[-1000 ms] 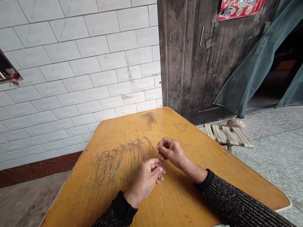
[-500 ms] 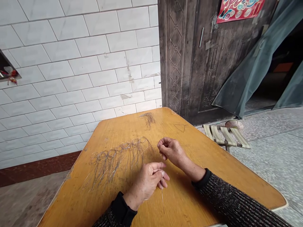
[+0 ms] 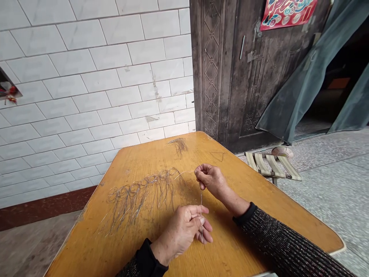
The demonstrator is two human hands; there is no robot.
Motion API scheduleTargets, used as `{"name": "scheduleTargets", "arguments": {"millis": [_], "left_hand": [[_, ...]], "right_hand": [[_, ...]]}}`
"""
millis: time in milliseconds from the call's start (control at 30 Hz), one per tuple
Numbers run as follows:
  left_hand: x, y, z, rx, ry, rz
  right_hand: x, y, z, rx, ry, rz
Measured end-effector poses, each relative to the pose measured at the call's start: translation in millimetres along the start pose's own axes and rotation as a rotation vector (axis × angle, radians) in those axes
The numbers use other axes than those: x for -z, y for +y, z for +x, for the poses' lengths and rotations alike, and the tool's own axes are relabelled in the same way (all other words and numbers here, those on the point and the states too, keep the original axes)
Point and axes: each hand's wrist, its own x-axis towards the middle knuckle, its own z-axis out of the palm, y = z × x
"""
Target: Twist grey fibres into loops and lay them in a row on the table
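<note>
Between my two hands runs a thin wire [image 3: 201, 198], roughly upright over the table. My right hand [image 3: 212, 180] pinches it near the top, and one end sticks out leftward past the fingertips, slightly curved. Lower down, my left hand [image 3: 184, 229] has it between thumb and fingers, with the other fingers stretched out. A short tail of wire hangs below that hand. Left of my hands, a row of looped wires [image 3: 135, 187] lies on the table, their loose ends trailing toward me.
The wooden table [image 3: 245, 231] ends at a white tiled wall [image 3: 112, 77]. Farther back lie a bunch of loose wires [image 3: 181, 146] and a bent wire triangle [image 3: 218, 155]. A strapped folding stool [image 3: 272, 166] stands beyond the right edge, near a dark door [image 3: 245, 96].
The left hand has moved slightly right and down along the wire, leaving a shorter tail below it. The right hand has shifted slightly right, and the wire's upper end now shows clearly leftward.
</note>
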Motion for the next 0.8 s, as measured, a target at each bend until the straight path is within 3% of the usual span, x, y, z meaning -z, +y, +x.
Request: {"name": "scheduleTargets", "arguments": {"millis": [167, 433, 800], "left_hand": [[-1.0, -0.8, -0.5, -0.018, -0.020, 0.061], [-1.1, -2.3, -3.1, 0.053, -0.064, -0.124], [0.1, 3.8, -4.0, 0.064, -0.086, -0.172]], "right_hand": [[1.6, 1.2, 1.3, -0.005, -0.039, -0.020], [4.6, 2.1, 4.3, 0.012, 0.021, -0.027], [8.1, 5.6, 8.6, 0.023, 0.026, -0.004]]}}
